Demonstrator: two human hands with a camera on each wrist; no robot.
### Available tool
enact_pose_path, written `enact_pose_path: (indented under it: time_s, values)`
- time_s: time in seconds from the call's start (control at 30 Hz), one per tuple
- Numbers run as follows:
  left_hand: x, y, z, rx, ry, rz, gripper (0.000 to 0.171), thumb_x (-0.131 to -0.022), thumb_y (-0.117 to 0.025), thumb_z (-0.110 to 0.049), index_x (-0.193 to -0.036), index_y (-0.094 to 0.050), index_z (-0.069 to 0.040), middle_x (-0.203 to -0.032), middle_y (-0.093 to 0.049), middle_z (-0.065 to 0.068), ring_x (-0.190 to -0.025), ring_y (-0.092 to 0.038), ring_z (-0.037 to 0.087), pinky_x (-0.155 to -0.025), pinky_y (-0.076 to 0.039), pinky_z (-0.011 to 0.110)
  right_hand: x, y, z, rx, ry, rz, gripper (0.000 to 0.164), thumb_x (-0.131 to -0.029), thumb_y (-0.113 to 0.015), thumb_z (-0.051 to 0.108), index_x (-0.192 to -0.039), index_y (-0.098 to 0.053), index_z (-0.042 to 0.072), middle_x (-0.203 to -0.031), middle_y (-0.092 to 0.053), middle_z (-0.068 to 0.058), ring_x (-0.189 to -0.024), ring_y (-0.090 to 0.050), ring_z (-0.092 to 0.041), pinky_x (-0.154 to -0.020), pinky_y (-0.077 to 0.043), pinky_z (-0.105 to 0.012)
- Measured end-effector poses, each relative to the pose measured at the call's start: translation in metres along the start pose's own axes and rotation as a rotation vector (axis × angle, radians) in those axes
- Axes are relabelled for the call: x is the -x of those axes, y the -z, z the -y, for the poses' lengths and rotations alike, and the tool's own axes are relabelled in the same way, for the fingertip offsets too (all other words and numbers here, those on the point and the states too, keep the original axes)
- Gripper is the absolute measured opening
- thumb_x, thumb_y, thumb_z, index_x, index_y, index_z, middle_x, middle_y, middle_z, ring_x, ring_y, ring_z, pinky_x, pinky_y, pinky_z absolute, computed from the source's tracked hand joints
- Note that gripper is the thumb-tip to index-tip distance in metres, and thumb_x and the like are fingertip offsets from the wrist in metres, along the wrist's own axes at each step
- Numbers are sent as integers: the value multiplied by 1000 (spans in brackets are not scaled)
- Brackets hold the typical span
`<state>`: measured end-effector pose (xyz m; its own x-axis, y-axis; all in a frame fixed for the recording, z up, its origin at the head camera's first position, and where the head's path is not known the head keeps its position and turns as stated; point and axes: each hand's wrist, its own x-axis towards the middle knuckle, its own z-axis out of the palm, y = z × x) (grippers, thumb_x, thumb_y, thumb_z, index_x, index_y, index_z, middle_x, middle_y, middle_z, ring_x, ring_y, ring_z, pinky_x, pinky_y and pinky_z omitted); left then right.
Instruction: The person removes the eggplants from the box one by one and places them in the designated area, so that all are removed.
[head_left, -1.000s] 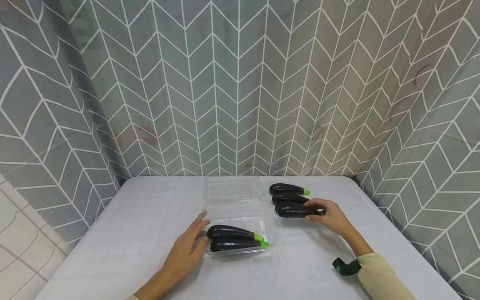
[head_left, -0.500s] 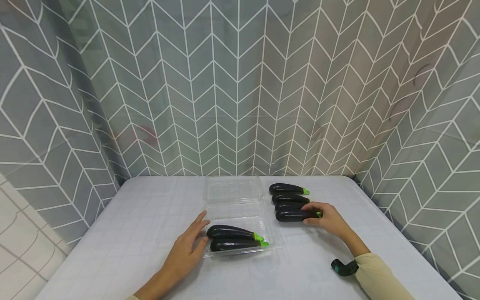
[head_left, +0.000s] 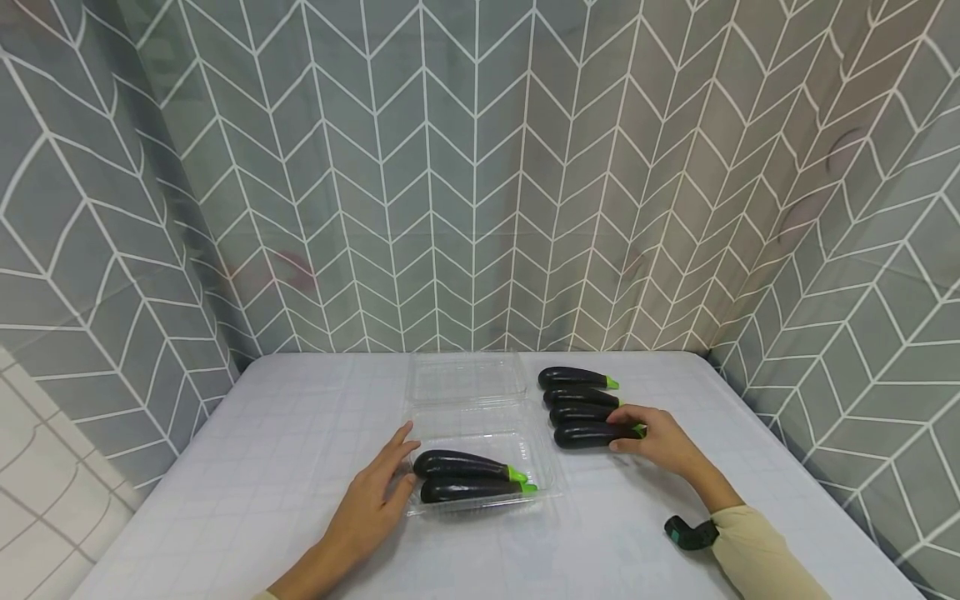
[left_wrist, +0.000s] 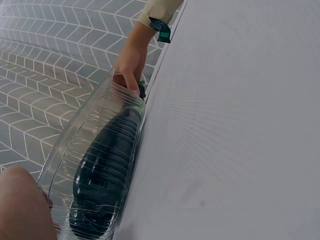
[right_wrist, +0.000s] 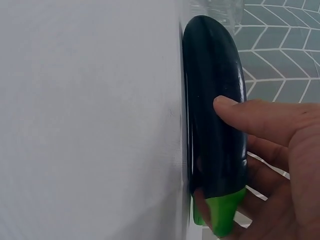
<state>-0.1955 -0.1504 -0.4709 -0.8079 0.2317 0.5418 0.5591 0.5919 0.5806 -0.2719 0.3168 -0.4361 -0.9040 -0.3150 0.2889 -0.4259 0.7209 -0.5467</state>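
Note:
My right hand (head_left: 662,440) holds the nearest of several dark eggplants by its green-stemmed end. In the right wrist view the thumb lies on the near side of this eggplant (right_wrist: 215,110) and the fingers are behind it. It lies low over the table, alongside the others in the row (head_left: 576,377). My left hand (head_left: 372,493) rests with extended fingers at the left side of a clear plastic clamshell box (head_left: 542,467). Inside the box's base, two eggplants (head_left: 461,464) lie side by side, green stems to the right.
The box's clear lid (head_left: 468,379) lies folded back behind its base. A white cloth covers the table (head_left: 300,425). Grey patterned curtains (head_left: 476,183) stand behind and at the sides. A dark wrist device (head_left: 691,533) sits at my right sleeve (head_left: 765,550).
My right hand has drawn the nearest eggplant slightly toward me, and the eggplant behind it now shows. My left hand and the box have stayed in place.

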Motion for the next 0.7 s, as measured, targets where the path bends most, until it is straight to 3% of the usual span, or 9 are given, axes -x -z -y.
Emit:
enact_pose_path:
  time_s: [0.33, 0.7]
  values:
    - [0, 0, -2, -1, 0, -7, 49, -96, -66, -4, -144, -59, -6, -164, -36, -5, -115, -69, 22, -101, -51, 54, -1, 2, 1, 100, 24, 44, 30, -84, -85, 9, -112, -73, 4, -105, -72, -4, -99, -67, -28, -80, -56, -45]
    - [-1, 0, -2, 1, 6, -2, 49, -96, -66, -4, -145, -59, -7, -164, -36, -5, -116, -69, 21, -102, -50, 55, -1, 4, 8, 144, 11, 47, 32, -84, -83, 2, -114, -73, 2, -109, -73, -7, -104, -68, -33, -90, -54, -56]
